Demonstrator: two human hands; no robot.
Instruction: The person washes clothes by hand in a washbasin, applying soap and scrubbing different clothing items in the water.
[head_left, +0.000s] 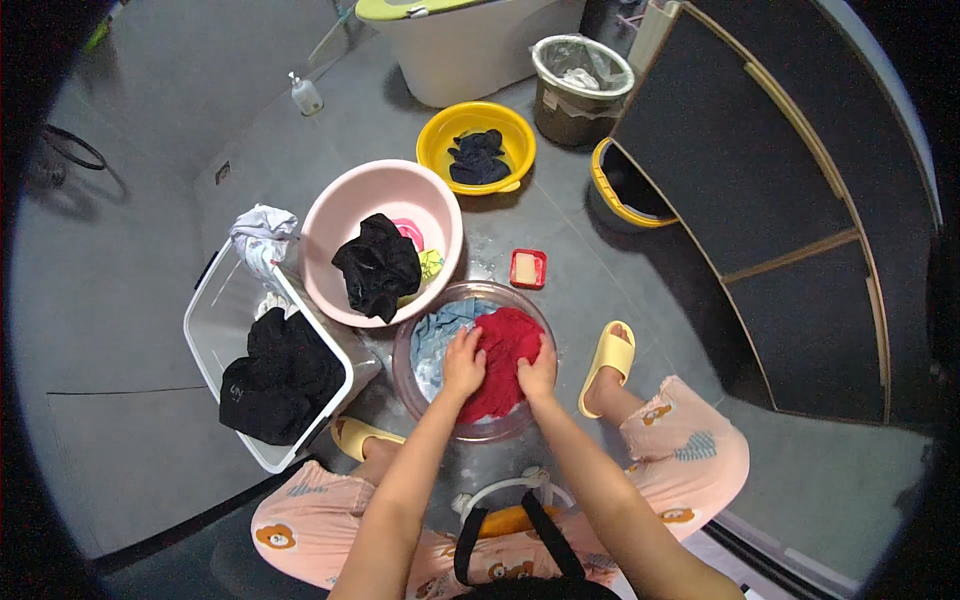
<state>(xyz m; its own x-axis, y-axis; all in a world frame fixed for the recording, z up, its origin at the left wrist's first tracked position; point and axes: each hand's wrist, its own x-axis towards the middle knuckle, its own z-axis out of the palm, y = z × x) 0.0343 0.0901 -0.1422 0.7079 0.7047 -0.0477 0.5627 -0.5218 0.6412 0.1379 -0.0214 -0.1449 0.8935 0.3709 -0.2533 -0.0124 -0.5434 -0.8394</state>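
Note:
A see-through basin [403, 368] sits on the floor between my feet. In it a wet red cloth [505, 350] is bunched up, beside a light blue piece of washing [440, 330] with suds around it. My left hand [463, 366] grips the red cloth on its left side, fingers bent into the fabric. On the opposite side my right hand [537, 369] takes hold of the same cloth. Just beyond the basin's right rim lies a bar of soap [526, 269] in a red dish [541, 258].
Left of the basin stand a pink tub [325, 200] with black clothing [378, 268] and a white hamper [215, 350] of dark clothes. Farther off are a yellow basin [428, 140], a lined bin [570, 118] and a white toilet [450, 60]. A dark cabinet [730, 150] fills the right.

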